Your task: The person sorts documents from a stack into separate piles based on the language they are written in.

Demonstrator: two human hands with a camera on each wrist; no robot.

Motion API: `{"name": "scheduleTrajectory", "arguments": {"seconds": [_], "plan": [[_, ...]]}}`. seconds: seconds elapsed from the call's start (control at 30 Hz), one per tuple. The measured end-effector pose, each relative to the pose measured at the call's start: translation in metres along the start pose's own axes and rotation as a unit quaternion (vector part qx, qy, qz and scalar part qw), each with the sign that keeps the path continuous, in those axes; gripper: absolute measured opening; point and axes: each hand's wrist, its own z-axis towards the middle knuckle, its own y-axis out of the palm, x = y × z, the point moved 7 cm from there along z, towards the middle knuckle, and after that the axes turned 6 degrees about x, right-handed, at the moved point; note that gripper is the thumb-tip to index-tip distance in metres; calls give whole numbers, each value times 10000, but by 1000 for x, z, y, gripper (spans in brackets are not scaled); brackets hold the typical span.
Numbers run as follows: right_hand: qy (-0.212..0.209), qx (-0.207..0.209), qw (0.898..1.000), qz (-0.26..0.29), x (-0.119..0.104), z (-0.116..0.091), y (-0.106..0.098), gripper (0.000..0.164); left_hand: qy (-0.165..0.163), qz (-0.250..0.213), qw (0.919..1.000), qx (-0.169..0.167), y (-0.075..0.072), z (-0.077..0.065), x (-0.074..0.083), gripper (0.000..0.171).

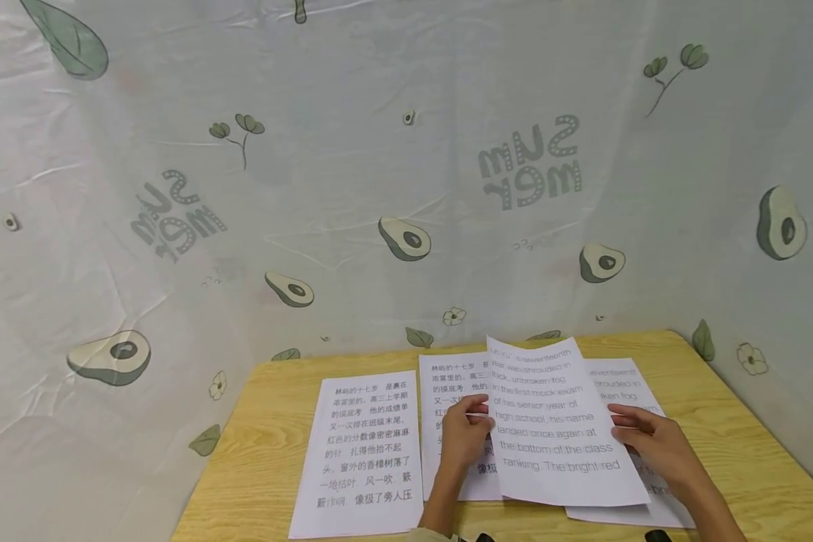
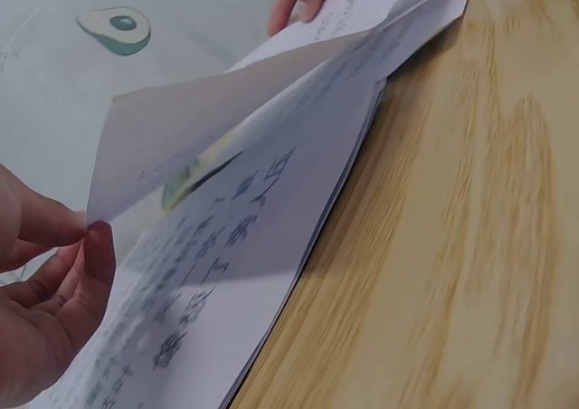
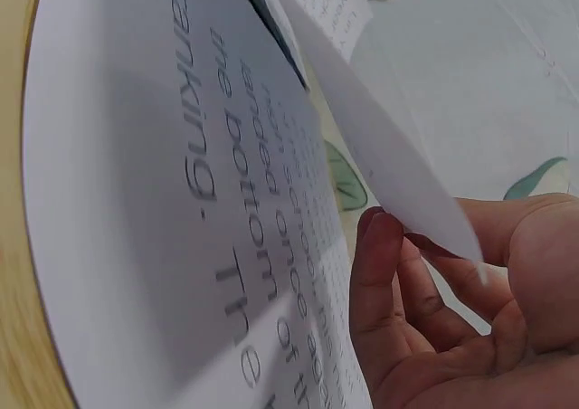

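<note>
A printed sheet of paper (image 1: 549, 421) with English text is held up above the table. My left hand (image 1: 466, 433) pinches its left edge between thumb and fingers; in the left wrist view that hand (image 2: 54, 291) grips the sheet's edge. On the opposite side my right hand (image 1: 653, 444) pinches the right edge, and the right wrist view shows the thumb and fingers (image 3: 375, 264) on it. Below on the right lies an English-text stack (image 1: 623, 516), partly covered by the raised sheet. Under my left hand lies a Chinese-text stack (image 1: 450, 467), also partly hidden.
Another Chinese-text sheet (image 1: 359, 452) lies flat at the left on the wooden table (image 1: 257, 436). A pale curtain (image 1: 352, 173) printed with avocados and leaves hangs behind the table's back edge. Two small dark objects (image 1: 657, 536) show at the bottom edge of the head view.
</note>
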Motion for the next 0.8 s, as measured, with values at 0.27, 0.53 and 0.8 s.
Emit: {"name": "scheduleTrajectory", "arguments": {"seconds": [0.27,0.53,0.8], "plan": [[346,-112,9992,-150,21,6,-22,64,-121,-217,9997,-27,24,-5,3,40],[658,-289,9972,-184,37,6,-42,69,-57,59,9999,-130,49,-8,6,38],[696,-213,9964,-436,48,10,-51,69,-94,148,9995,-252,64,-13,6,37]]}}
